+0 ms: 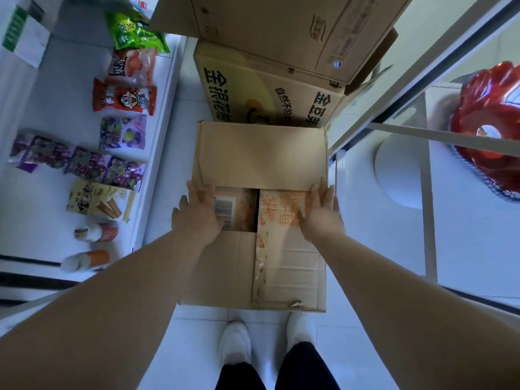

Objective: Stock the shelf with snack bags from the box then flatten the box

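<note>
Cardboard box (261, 156) on floor, flaps half-closed, hands (201, 212) (320, 209) spread flat on them

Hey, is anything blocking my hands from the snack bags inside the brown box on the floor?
Partly. The far flap and near flap of the brown cardboard box cover most of the opening. Left hand and right hand rest at the gap where packaging shows.

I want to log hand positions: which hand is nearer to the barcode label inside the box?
Left. The left hand lies beside the barcode label, its fingers at the label's edge. The right hand rests on the orange-printed flap, across the gap.
</note>
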